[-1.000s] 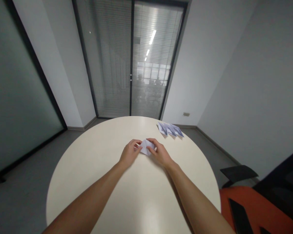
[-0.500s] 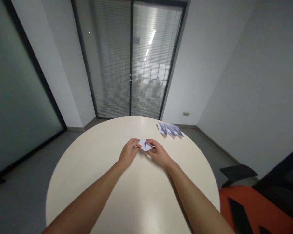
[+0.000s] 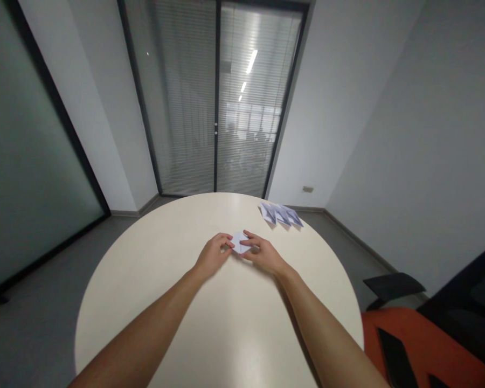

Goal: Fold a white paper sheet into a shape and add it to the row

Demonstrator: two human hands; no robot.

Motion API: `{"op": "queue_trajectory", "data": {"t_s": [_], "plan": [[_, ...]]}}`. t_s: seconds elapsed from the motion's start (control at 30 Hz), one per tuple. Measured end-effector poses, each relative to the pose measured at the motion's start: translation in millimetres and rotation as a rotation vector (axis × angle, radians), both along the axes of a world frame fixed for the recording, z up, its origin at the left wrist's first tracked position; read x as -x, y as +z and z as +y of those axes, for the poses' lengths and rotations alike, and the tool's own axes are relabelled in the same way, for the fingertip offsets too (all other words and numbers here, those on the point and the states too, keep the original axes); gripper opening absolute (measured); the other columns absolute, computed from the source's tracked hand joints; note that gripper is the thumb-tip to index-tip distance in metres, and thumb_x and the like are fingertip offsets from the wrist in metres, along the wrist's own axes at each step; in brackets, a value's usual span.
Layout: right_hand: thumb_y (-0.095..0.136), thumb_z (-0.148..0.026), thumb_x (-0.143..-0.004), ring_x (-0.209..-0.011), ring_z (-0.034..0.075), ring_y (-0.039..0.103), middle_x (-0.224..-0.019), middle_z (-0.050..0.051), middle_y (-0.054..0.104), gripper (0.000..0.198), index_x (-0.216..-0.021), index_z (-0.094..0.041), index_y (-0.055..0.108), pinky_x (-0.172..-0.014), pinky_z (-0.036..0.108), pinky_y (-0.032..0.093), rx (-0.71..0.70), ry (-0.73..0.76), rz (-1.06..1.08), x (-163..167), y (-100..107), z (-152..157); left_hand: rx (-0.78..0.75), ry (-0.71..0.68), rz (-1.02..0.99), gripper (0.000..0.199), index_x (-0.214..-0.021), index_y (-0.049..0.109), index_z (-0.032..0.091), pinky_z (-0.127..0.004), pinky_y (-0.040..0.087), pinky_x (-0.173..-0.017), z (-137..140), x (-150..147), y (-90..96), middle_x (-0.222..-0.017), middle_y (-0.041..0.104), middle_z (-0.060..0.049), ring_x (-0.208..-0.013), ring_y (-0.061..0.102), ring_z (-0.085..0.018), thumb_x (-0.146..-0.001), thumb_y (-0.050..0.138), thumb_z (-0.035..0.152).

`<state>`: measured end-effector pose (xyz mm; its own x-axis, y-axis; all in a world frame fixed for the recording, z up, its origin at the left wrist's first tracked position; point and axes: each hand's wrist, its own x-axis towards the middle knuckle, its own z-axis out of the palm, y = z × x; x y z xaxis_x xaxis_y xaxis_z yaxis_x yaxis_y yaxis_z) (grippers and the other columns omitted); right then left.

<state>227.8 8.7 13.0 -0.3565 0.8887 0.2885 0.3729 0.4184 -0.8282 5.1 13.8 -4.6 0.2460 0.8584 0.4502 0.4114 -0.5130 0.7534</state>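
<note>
A small piece of folded white paper [image 3: 239, 242], roughly diamond-shaped with a crease down its middle, is held between my two hands just over the round table. My left hand [image 3: 215, 253] pinches its left corner between thumb and fingers. On the other side, my right hand [image 3: 264, 254] grips the right part, with fingers lying across the upper face and the thumb at the lower edge. The fingers cover both side corners of the paper.
Several folded papers [image 3: 282, 215] overlap in a row near the far right rim of the round cream table [image 3: 153, 258]. An orange chair [image 3: 424, 342] with black armrests stands at the right. Beyond the table are a glass partition with blinds [image 3: 186, 108] and white walls.
The paper's raised flaps now lie flatter, and its face looks smooth with a single crease. My right fingers have shifted across it, while my left hand has moved very little.
</note>
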Motion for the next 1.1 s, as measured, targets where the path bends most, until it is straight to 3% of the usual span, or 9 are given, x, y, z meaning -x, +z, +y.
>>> {"op": "queue_trajectory", "data": {"t_s": [0.17, 0.27, 0.43, 0.57, 0.77, 0.93, 1.1], "plan": [[0.083, -0.026, -0.071, -0.131, 0.036, 0.058, -0.164, 0.021, 0.032, 0.049, -0.119, -0.017, 0.075, -0.103, 0.045, 0.051, 0.082, 0.016, -0.017, -2, -3, 1, -0.01, -0.003, 0.047, 0.012, -0.087, 0.074, 0.015, -0.029, 0.052, -0.102, 0, 2, -1.6, -0.121, 0.064, -0.008, -0.112, 0.063, -0.014, -0.085, 0.063, 0.012], [0.085, -0.025, -0.067, -0.123, 0.033, 0.064, -0.161, 0.022, 0.036, 0.056, -0.121, -0.017, 0.072, -0.101, 0.044, 0.052, 0.106, 0.012, 0.035, -3, -5, 4, -0.007, -0.004, 0.059, 0.012, -0.087, 0.073, 0.015, -0.031, 0.05, -0.106, 0, 3, -0.7, -0.121, 0.064, -0.009, -0.113, 0.062, -0.015, -0.086, 0.062, 0.014], [0.086, -0.028, -0.066, -0.129, 0.032, 0.061, -0.157, 0.019, 0.045, 0.055, -0.119, -0.018, 0.072, -0.11, 0.045, 0.047, 0.088, 0.027, 0.086, -5, -8, 8, -0.001, 0.004, 0.047, 0.012, -0.088, 0.073, 0.016, -0.03, 0.05, -0.105, -2, 3, 0.5, -0.12, 0.064, -0.007, -0.113, 0.063, -0.014, -0.085, 0.062, 0.013], [0.083, -0.034, -0.074, -0.134, 0.03, 0.057, -0.154, 0.017, 0.048, 0.046, -0.116, -0.02, 0.073, -0.113, 0.046, 0.044, 0.045, 0.02, 0.091, -6, -7, 7, -0.011, -0.004, 0.005, 0.013, -0.096, 0.074, 0.018, -0.026, 0.051, -0.101, -4, 1, 2.9, -0.118, 0.066, -0.006, -0.11, 0.063, -0.013, -0.088, 0.064, 0.018], [0.075, -0.041, -0.085, -0.129, 0.027, 0.061, -0.131, 0.013, 0.069, 0.03, -0.107, -0.021, 0.077, -0.115, 0.047, 0.041, -0.068, 0.035, 0.111, -3, 2, 1, -0.042, -0.008, -0.03, 0.018, -0.101, 0.075, 0.019, -0.027, 0.05, -0.102, -6, 0, 7.4, -0.113, 0.069, -0.006, -0.108, 0.065, -0.014, -0.092, 0.065, 0.031], [0.075, -0.05, -0.085, -0.124, 0.028, 0.064, -0.128, 0.013, 0.071, 0.032, -0.102, -0.024, 0.081, -0.113, 0.048, 0.043, -0.089, 0.018, 0.138, -3, 7, 1, -0.017, -0.013, -0.105, 0.02, -0.099, 0.075, 0.017, -0.025, 0.051, -0.098, -6, -2, 7.9, -0.111, 0.07, -0.006, -0.104, 0.066, -0.013, -0.092, 0.066, 0.033], [0.08, -0.056, -0.08, -0.126, 0.03, 0.063, -0.13, 0.014, 0.07, 0.039, -0.102, -0.024, 0.082, -0.111, 0.049, 0.044, -0.003, 0.006, 0.257, -2, 10, 4, 0.023, -0.012, -0.207, 0.026, -0.1, 0.075, 0.016, -0.025, 0.052, -0.098, -6, -3, 11.0, -0.109, 0.071, -0.007, -0.104, 0.066, -0.014, -0.091, 0.065, 0.038]]}}
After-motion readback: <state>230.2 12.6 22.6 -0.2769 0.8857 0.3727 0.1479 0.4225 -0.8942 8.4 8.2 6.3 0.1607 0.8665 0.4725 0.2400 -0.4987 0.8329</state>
